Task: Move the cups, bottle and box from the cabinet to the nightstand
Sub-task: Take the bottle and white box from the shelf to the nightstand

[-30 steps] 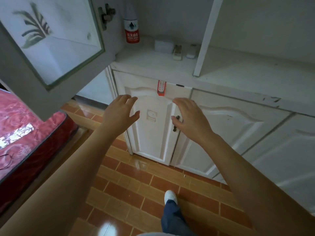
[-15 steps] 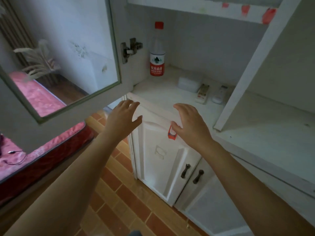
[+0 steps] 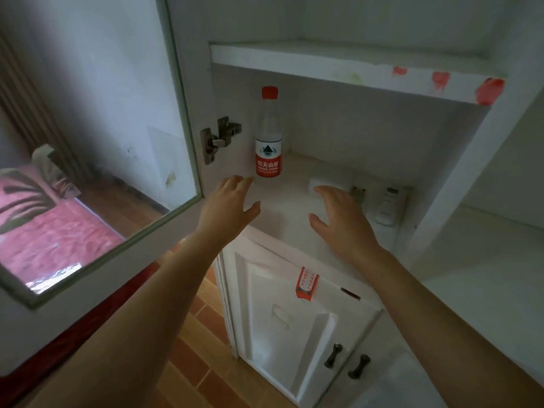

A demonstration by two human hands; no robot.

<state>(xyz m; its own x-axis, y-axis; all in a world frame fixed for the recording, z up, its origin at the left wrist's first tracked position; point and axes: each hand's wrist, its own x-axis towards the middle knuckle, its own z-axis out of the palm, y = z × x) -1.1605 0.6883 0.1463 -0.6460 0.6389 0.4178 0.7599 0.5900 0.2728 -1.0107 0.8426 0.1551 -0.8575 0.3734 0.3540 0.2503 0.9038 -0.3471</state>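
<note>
White painted cabinet point(image 3: 347, 58), glass door point(image 3: 97, 119) swung open at left, red smears on the upper shelf's front edge. Floor is orange brick tile point(image 3: 203, 343); pink bed point(image 3: 44, 231) shows through the glass. Clear plastic bottle point(image 3: 268, 134), red cap and label, stands upright at the lower shelf's back left corner. White box point(image 3: 322, 184) sits mid-shelf, two pale remotes point(image 3: 385, 206) toward the right edge. Left hand point(image 3: 229, 204) and right hand point(image 3: 341, 222) hover over the shelf's front edge, each grip released, fingers spread, holding nothing.
</note>
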